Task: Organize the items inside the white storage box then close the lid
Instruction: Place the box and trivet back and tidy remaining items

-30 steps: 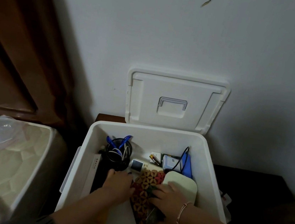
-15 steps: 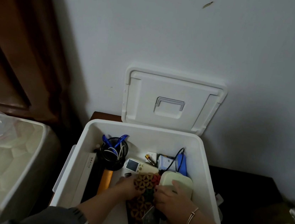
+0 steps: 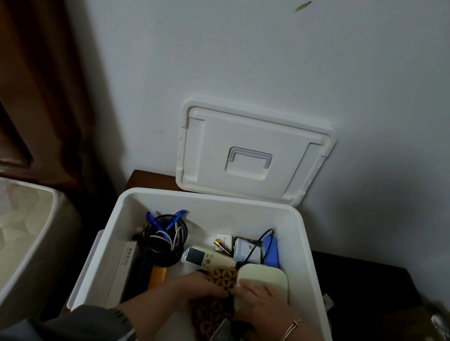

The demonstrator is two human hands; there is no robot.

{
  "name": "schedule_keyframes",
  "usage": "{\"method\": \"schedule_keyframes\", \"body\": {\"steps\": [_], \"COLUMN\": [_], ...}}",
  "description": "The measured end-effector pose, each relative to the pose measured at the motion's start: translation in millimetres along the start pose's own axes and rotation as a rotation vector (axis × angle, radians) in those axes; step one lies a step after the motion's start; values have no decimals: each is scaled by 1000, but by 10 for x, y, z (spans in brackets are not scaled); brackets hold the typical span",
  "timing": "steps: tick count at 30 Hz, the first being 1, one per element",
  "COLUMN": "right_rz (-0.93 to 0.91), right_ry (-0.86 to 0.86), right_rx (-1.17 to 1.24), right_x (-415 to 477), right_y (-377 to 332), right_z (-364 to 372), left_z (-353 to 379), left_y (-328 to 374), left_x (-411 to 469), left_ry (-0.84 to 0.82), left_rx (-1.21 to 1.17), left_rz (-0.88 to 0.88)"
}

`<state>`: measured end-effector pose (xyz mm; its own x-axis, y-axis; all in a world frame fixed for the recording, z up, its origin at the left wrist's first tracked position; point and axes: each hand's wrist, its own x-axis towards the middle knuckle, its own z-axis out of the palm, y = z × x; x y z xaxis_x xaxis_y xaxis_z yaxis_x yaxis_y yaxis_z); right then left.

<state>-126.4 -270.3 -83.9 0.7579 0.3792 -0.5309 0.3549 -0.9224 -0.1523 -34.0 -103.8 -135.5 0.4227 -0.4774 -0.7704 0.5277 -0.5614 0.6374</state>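
1. Brown curtain [image 3: 19, 60] fills the far left, with a pale wall [image 3: 317, 54] running across the rest of the background.
2. Low on the left lies a cream quilted mattress [image 3: 5, 242], just beside the white storage box [image 3: 100, 254].
3. The box stands open on a dark desk [image 3: 361, 275]. Its lid [image 3: 214, 155] is upright behind it, leaning against the wall, well apart from both hands.
4. Along the box's left wall lies a long white carton [image 3: 125, 268]. Next to it are a coil of black cables [image 3: 164, 236] with blue clips and an orange handle [image 3: 158, 275].
5. The left hand [image 3: 195, 287], coming from a grey sleeve [image 3: 91, 329], reaches into the middle of the box, its fingers curled round the left edge of a patterned pouch [image 3: 223, 279].
6. Just beyond that hand lie a small remote [image 3: 196, 256] with a screen and a battery [image 3: 221, 246].
7. The right hand [image 3: 260, 308], with a bracelet [image 3: 287, 335] at the wrist, lies over the pouch's right side and the near edge of a cream case [image 3: 264, 278]. Whether it grips either one cannot be told.
8. Behind the cream case, near the box's right wall, sit a pale blue packet [image 3: 245, 250] and a blue power bank [image 3: 272, 251].
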Motion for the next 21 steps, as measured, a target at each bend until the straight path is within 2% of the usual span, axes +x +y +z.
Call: {"method": "schedule_keyframes", "body": {"steps": [10,21], "right_rz": [-10,63], "right_ry": [47,82], "right_rx": [38,10], "right_x": [-37,-165], "right_y": [-9,-118], "right_z": [-43,-205], "left_z": [40,49], "left_y": [64,140], "left_x": [-6,-7], "left_ry": [-23,-58], "left_rx": [6,-91], "left_rz": [62,-96]}}
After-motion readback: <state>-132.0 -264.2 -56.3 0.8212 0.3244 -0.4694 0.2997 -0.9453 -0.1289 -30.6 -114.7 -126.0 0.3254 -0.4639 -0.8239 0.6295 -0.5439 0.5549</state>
